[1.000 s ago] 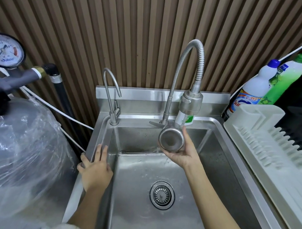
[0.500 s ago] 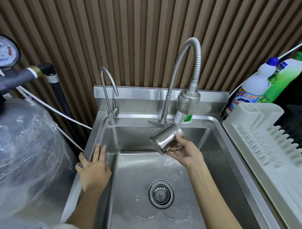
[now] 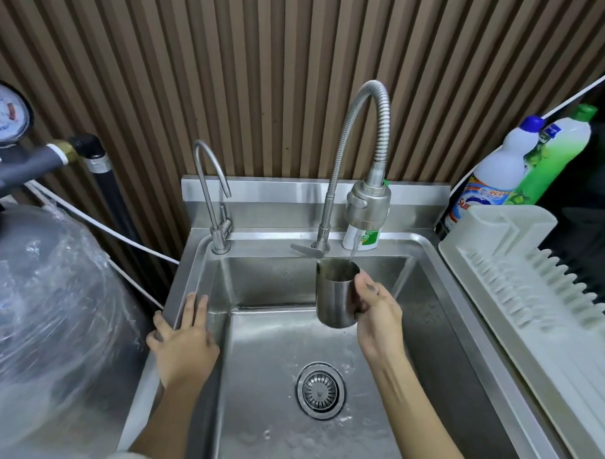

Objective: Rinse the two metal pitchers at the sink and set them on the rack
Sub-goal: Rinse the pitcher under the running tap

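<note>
My right hand [image 3: 377, 312] grasps the small polished steel pitcher [image 3: 335, 293] upright under the tap: rigid, light, wet-slick, so I'd clasp mid-body; my left hand [image 3: 183, 340] rests flat, released

Steel sink [image 3: 435, 345]: wet basin, left hand [image 3: 181, 340] resting flat on rim, bottle [image 3: 362, 237] on back ledge.

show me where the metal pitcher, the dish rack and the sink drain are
metal pitcher [image 3: 334, 297], head view, on its outer side wall below the rim
dish rack [image 3: 479, 223], head view, on the raised white rim at its far end
sink drain [image 3: 320, 390], head view, on the middle of the round strainer
</note>
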The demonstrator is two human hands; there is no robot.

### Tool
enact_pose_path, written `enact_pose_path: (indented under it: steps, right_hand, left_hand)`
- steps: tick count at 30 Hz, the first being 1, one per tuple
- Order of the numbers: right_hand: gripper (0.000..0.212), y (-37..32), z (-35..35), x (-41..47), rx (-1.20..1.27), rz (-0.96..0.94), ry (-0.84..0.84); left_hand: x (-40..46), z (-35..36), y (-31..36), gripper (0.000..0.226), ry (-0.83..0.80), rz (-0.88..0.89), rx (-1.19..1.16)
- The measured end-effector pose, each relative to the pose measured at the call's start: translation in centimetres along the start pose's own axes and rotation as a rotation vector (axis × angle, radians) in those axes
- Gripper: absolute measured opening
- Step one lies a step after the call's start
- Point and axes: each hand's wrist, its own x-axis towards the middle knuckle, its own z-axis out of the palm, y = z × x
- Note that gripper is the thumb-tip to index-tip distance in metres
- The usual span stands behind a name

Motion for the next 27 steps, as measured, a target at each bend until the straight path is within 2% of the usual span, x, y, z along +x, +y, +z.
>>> enact_pose_path:
  steps: [3,5,7,10,12,14,16,19,23,27]
  right_hand:
    - [0.033,-0.3,-0.2,0.2,-0.018,-0.058,-0.039]
    - [0.034,-0.5,0.1,0.2,-0.167,-0.076,-0.103]
    - [0.036,-0.4,0.3,0.3,-0.268,-0.103,-0.085]
    - [0.037,-0.1,0.1,0.7,-0.240,-0.113,-0.028]
    - [0.033,0.0,0.2,0.6,-0.259,-0.114,-0.046]
    - [0.026,0.6,0.0,0.8,-0.206,-0.103,0.010]
    - [0.013,0.9,-0.2,1.0,-0.130,-0.069,0.025]
    - [0.037,0.6,-0.2,0.6,-0.157,0.017,-0.021]
    - [0.013,0.0,-0.6,1.1,-0.160,0.045,0.061]
    - [0.027,0.6,-0.3,0.4,-0.334,0.186,0.009]
  left_hand:
    - [0.1,0.0,0.1,0.066,-0.022,-0.010,0.000]
    - [0.1,0.0,0.1,0.065,-0.025,-0.005,-0.002]
    - [0.1,0.0,0.0,0.065,-0.031,-0.010,0.004]
    - [0.0,-0.2,0.0,0.065,-0.026,-0.011,-0.005]
    - [0.0,-0.2,0.1,0.064,-0.037,-0.009,-0.004]
    - [0.1,-0.3,0.1,0.064,-0.062,-0.015,0.003]
    - [0.0,-0.3,0.2,0.064,-0.065,-0.015,0.006]
    - [0.0,-0.5,0.3,0.065,-0.054,-0.011,0.006]
    - [-0.1,-0.5,0.3,0.066,-0.041,-0.013,0.005]
    - [-0.1,-0.4,0.2,0.066,-0.019,-0.003,-0.005]
